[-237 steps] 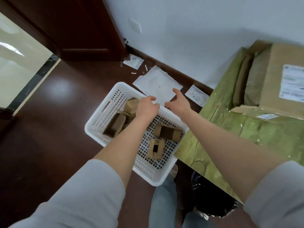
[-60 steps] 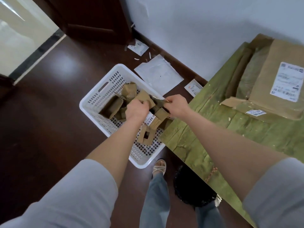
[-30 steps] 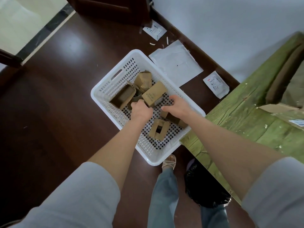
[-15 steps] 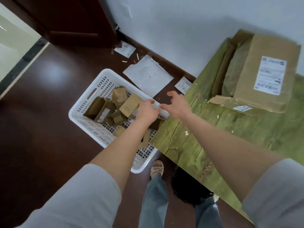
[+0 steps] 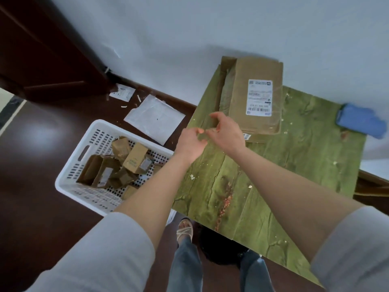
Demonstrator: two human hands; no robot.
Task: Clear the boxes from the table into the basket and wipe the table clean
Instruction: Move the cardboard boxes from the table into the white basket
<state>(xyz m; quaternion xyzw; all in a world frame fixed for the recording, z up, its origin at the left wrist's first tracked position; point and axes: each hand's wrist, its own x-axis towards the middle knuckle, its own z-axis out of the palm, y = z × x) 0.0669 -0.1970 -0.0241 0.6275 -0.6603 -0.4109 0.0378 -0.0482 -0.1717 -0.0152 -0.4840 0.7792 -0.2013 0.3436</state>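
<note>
Left grip (image 5: 190,142), right grip (image 5: 226,131) — both empty.

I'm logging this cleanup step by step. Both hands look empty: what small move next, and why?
Probably reach forward and grasp the flattened cardboard boxes: the left hand and right hand hover empty before them, they are the only boxes on the table, and small boxes lie in the basket.

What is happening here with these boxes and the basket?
A person is clearing a green table. Several small boxes already lie in the white basket on the floor. The left hand and right hand are both empty, above the table's edge near the big flattened box, not yet moved. Crumbs and a blue cloth are on the table.
</note>
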